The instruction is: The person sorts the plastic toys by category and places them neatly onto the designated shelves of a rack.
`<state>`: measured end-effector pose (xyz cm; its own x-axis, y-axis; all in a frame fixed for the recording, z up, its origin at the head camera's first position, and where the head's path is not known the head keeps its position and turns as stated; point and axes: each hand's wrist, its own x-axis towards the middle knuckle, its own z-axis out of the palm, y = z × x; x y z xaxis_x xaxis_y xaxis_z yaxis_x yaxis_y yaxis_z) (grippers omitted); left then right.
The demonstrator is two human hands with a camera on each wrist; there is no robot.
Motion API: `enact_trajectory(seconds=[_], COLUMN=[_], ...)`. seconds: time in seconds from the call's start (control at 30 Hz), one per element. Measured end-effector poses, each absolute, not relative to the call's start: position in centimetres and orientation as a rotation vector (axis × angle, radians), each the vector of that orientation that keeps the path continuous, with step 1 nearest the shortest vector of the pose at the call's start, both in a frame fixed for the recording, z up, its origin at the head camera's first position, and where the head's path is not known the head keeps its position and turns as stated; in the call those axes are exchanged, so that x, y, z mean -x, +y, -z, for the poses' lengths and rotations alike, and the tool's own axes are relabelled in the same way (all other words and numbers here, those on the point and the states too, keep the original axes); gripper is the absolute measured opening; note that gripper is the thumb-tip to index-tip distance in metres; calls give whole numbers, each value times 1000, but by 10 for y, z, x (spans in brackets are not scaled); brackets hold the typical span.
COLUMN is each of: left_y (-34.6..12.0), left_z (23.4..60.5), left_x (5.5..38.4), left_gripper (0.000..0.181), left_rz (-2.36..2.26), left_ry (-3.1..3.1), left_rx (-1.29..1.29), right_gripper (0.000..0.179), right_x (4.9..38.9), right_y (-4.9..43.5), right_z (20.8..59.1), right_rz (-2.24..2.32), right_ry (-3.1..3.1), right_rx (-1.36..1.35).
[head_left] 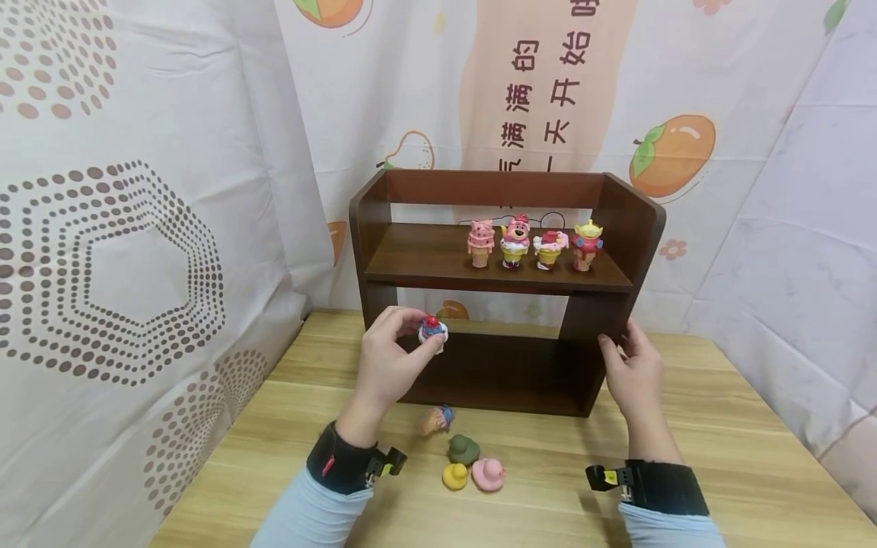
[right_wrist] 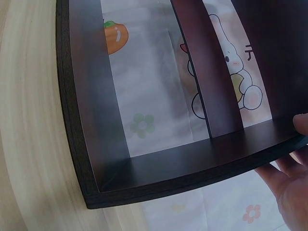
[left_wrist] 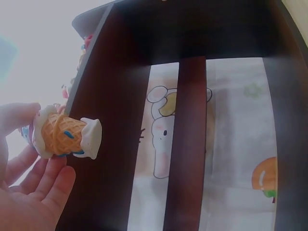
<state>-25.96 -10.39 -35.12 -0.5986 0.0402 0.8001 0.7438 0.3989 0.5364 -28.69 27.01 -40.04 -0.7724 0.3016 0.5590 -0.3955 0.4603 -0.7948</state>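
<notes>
Between thumb and fingers, my left hand (head_left: pixel 393 354) pinches an ice-cream-cone figurine (left_wrist: pixel 62 132) with a waffle cone, white drips and a red ball on top. It is in front of the dark brown two-tier shelf (head_left: pixel 479 285), just below the upper board. My right hand (head_left: pixel 633 369) grips the shelf's right side panel, thumb on the inner face and fingers outside, as the right wrist view shows. On the upper board stand a pink cone figurine (head_left: pixel 481 243), a pink bear figurine (head_left: pixel 515 240), a pink-and-yellow cone figurine (head_left: pixel 550 250) and a figurine with a yellow head (head_left: pixel 587 245).
On the wooden table (head_left: pixel 712 434) before the shelf lies another cone figurine (head_left: pixel 436 420) on its side. Nearer are a green duck (head_left: pixel 464 449), a yellow duck (head_left: pixel 454 476) and a pink duck (head_left: pixel 489 474). A printed curtain (head_left: pixel 384 99) hangs behind the shelf.
</notes>
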Motion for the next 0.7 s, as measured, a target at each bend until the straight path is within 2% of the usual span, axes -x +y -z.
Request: enact_trajectory(seconds=[0.7], left_y=[-90], left_z=[307], left_x=[264], left_gripper=[30], left_rz=[1174], left_ry=[-1888], left_rx=[704], right_gripper=[47], right_x=[286], right_y=[274], right_z=[401], right_rz=[-1282], right_ry=[-2096], right_rx=[-34])
